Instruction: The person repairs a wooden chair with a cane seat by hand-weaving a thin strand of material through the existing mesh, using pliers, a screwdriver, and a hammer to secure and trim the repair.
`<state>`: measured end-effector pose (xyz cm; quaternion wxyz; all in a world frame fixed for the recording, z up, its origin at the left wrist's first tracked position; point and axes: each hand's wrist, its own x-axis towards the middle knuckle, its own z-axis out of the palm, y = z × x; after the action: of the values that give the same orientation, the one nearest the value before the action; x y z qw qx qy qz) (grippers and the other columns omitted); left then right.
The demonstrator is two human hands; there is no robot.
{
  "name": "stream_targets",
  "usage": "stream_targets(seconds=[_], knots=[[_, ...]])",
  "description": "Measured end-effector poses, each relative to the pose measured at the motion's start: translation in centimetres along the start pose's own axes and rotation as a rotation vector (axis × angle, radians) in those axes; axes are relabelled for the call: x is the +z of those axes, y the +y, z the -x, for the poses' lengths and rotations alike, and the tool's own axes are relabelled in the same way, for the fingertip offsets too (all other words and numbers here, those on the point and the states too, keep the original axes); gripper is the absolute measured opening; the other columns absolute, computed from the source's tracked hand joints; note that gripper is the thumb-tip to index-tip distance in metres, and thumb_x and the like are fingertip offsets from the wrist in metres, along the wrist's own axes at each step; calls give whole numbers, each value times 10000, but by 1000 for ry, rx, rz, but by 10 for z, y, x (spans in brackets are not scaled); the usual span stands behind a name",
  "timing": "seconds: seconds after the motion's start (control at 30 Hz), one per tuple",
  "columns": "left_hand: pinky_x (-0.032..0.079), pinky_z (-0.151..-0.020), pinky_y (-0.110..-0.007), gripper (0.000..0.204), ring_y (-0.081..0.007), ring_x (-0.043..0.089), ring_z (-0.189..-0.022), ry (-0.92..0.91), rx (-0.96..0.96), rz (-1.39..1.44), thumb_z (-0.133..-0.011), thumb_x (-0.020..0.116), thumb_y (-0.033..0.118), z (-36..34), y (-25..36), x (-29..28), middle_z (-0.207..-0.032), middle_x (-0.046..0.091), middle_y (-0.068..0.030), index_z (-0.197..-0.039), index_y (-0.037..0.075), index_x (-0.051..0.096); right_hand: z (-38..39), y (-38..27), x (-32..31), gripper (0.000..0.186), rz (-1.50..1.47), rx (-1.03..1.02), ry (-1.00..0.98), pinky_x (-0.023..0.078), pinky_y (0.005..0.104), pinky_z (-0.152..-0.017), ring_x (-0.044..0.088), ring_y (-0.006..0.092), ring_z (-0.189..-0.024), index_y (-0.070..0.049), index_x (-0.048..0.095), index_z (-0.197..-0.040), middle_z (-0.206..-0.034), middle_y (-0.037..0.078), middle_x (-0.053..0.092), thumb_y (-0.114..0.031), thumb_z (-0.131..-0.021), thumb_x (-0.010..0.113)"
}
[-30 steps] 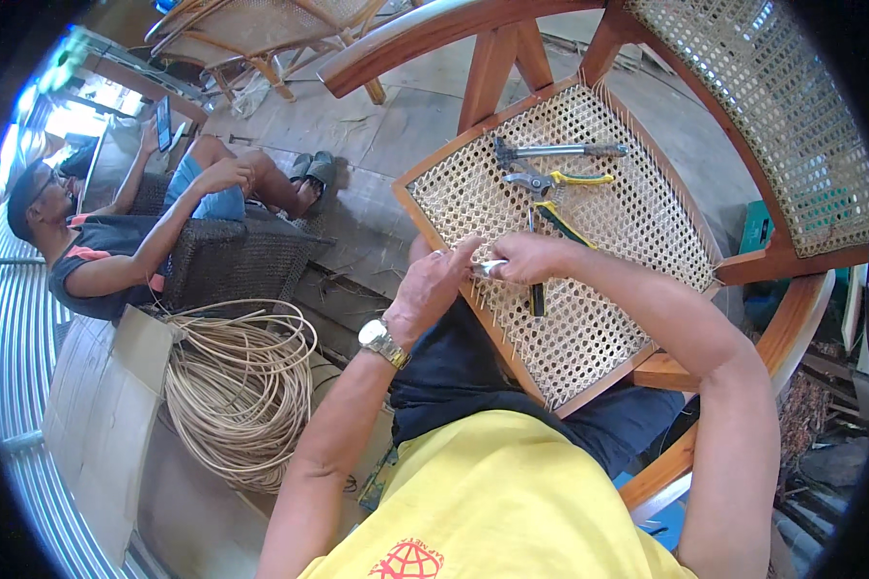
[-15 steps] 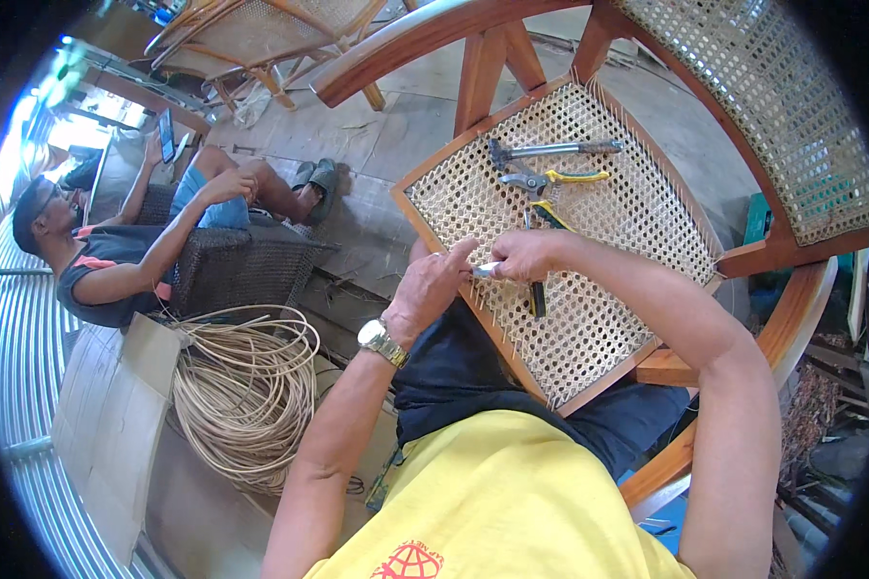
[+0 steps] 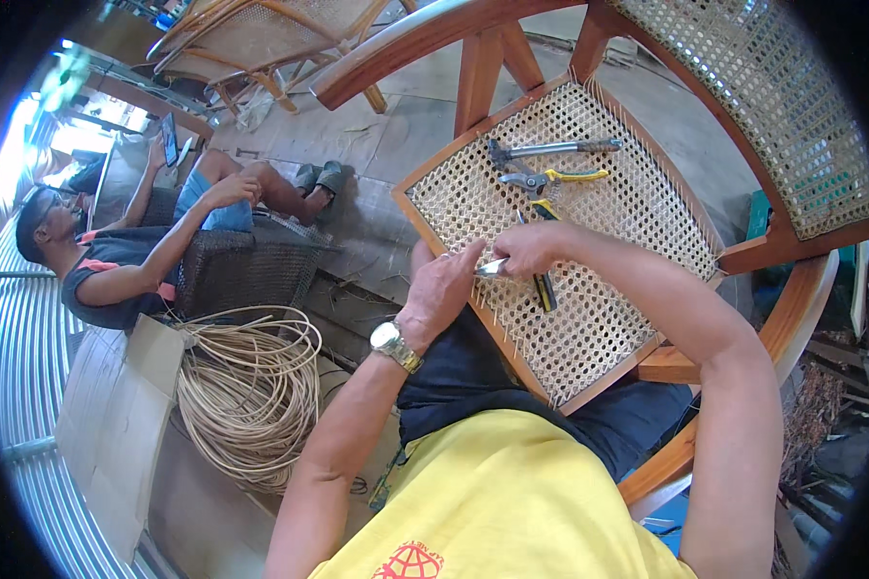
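A wooden chair's woven cane seat (image 3: 608,261) lies tilted in front of me, loose cane ends along its edges. My right hand (image 3: 536,249) is closed around a small tool with a shiny metal blade (image 3: 492,268), its handle hidden in the fist. Close by, at the seat's left edge, my left hand (image 3: 441,291) has its fingers bent together near the blade tip; what they pinch is hidden. Beyond my right hand lie a hammer (image 3: 560,149) and pruning shears (image 3: 555,178). A yellow-and-black handled tool (image 3: 546,291) is partly covered by that hand.
The chair's curved armrest (image 3: 406,50) and cane backrest (image 3: 763,106) rise at the far side and right. A rattan coil (image 3: 246,405) lies at left beside cardboard (image 3: 116,425). Another person (image 3: 116,256) sits at left holding a phone. More rattan furniture (image 3: 261,43) stands behind.
The metal blade shows more now between my hands. My right hand has shifted slightly, and the yellow-and-black handle beneath it lies at a different angle. My left hand stays by the seat's edge.
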<state>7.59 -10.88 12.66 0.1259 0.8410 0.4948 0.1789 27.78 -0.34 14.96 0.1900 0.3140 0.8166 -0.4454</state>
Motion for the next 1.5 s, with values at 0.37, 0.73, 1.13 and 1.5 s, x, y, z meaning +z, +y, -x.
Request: stream_targets(seconds=[0.37, 0.73, 1.13, 1.5], knots=[[568, -757, -444, 272, -297, 706, -832, 51, -62, -49, -935, 642, 37, 4, 15, 7, -816, 656, -117, -1184, 84, 544, 28, 21, -57, 313, -129, 100, 22, 461, 332, -480, 591, 152, -546, 13, 712, -971, -689, 69, 642, -295, -963, 657], [554, -776, -440, 196, -316, 691, -862, 120, 6, -2, -920, 665, 21, 5, 11, 8, -846, 658, -129, -1078, 63, 557, 22, 7, -70, 337, 14, -28, 231, 500, 397, -486, 627, 216, -519, 11, 680, -730, -634, 98, 652, -255, -923, 601], [590, -755, -411, 239, -290, 744, -849, 125, -67, 167, -934, 741, 60, 37, 23, 4, -943, 715, -136, -1107, 47, 577, 24, -1, -67, 315, 73, -37, 312, 533, 415, -525, 682, 243, -581, 19, 720, -798, -666, 128, 686, -248, -916, 603], [548, -776, -419, 204, -312, 709, -893, 42, -74, 117, -916, 770, 142, 2, -2, -8, -958, 712, -122, -1091, 64, 700, 19, 6, -74, 290, 97, -84, 379, 552, 421, -575, 698, 257, -606, 0, 744, -923, -745, 150, 728, -245, -919, 589]])
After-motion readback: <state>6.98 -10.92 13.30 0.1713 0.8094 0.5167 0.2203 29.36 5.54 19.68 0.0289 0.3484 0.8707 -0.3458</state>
